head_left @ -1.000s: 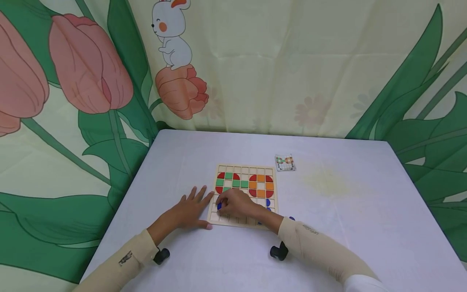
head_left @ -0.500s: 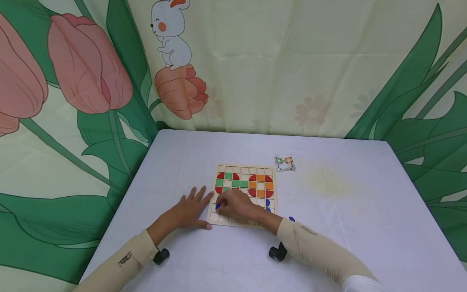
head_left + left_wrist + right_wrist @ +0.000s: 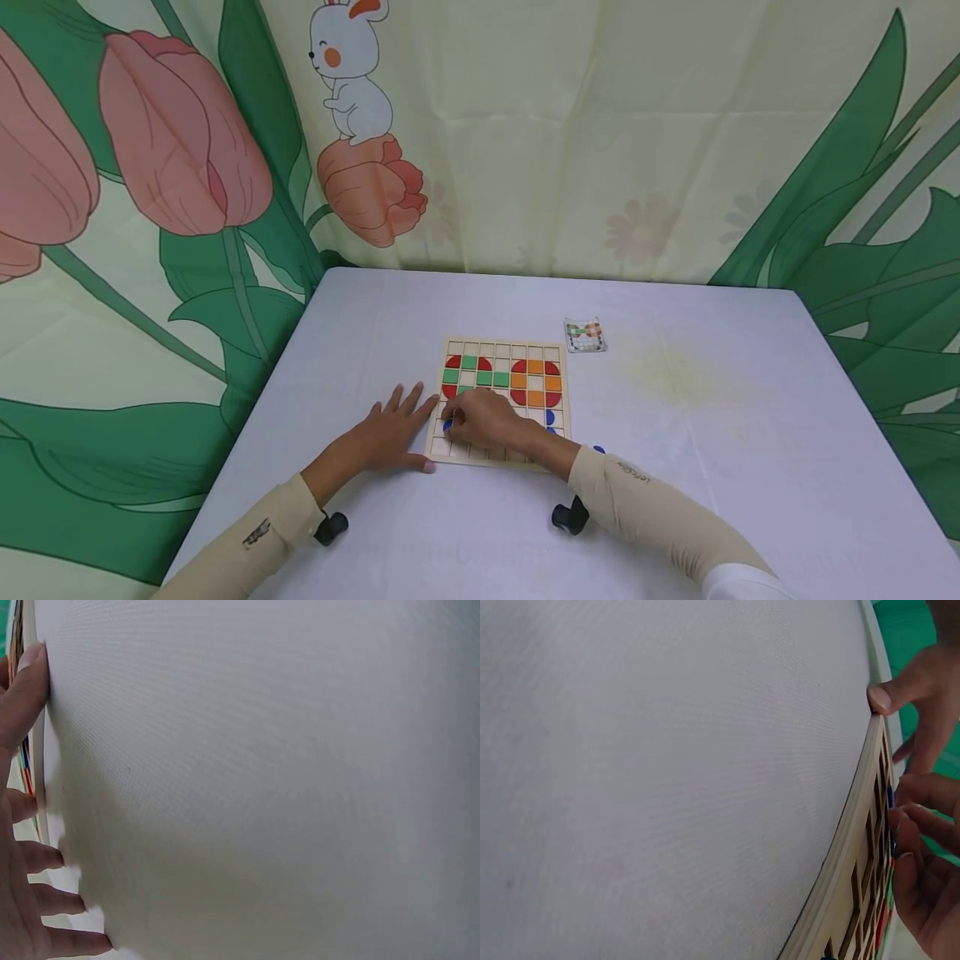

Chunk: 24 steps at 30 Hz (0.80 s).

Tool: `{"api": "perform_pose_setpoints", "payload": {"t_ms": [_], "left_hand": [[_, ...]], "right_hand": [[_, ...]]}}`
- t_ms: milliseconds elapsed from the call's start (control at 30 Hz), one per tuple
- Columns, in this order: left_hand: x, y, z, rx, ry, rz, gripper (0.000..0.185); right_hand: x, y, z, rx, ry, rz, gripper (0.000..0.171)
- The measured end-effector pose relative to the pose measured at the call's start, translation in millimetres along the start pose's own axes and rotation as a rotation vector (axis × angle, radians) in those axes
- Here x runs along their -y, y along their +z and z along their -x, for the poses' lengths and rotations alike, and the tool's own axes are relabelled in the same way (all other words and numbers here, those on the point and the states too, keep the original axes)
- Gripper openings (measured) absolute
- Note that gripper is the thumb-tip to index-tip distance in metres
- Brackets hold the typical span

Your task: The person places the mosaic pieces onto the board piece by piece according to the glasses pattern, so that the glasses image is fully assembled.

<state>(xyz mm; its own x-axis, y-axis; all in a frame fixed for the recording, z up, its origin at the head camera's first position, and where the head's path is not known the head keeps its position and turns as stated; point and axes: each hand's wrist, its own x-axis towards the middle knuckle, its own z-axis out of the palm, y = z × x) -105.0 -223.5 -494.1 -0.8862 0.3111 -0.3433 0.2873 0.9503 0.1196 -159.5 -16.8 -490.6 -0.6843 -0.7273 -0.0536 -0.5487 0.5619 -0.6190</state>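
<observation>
A wooden grid board point(image 3: 487, 454) lies on the white table in the head view, holding red, green, orange and blue flat pieces. Over its left part, my right hand point(image 3: 486, 418) pinches a small blue piece point(image 3: 447, 425) low against the grid, mostly hidden by the fingertips. The right wrist view also has the blue piece point(image 3: 890, 796) at the fingertips of the right hand point(image 3: 930, 877). My left hand point(image 3: 386, 433) rests with fingers spread beside the board's left edge, its thumb near the lower left corner. In the left wrist view the left hand point(image 3: 22, 877) lies along the board's side.
A small pattern card point(image 3: 586, 335) lies behind the board's right corner. Blue half-round pieces point(image 3: 551, 417) sit at the board's right side. Another blue piece point(image 3: 599, 449) is on the table by the right sleeve point(image 3: 637, 500). A printed curtain point(image 3: 570, 167) hangs behind the table.
The blue piece at my right fingertips has turned and shifted slightly left over the board. My left hand stays in place.
</observation>
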Motion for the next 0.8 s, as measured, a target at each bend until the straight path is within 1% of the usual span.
{"api": "perform_pose_setpoints", "payload": {"t_ms": [133, 267, 400, 600, 700, 800], "left_hand": [[-1.0, -1.1, 1.6, -0.002, -0.001, -0.006, 0.108], [-2.7, -1.5, 3.0, -0.008, -0.01, -0.003, 0.109], [-4.6, -1.3, 3.7, -0.018, -0.02, -0.007, 0.11], [-5.9, -1.7, 3.3, -0.02, -0.023, -0.001, 0.11], [-6.4, -1.3, 2.8, -0.016, -0.024, -0.002, 0.11], [-7.8, -1.6, 3.2, -0.012, -0.023, 0.0, 0.11]], "right_hand": [[-3, -9, 6, 0.006, -0.009, -0.035, 0.023], [-14, -27, 20, 0.014, -0.02, -0.102, 0.022], [-37, -47, 42, 0.009, -0.003, -0.141, 0.021], [-77, -72, 82, 0.0, 0.064, -0.199, 0.023], [-97, -81, 103, 0.006, 0.108, -0.194, 0.021], [-113, -87, 123, 0.03, 0.155, -0.179, 0.021]]}}
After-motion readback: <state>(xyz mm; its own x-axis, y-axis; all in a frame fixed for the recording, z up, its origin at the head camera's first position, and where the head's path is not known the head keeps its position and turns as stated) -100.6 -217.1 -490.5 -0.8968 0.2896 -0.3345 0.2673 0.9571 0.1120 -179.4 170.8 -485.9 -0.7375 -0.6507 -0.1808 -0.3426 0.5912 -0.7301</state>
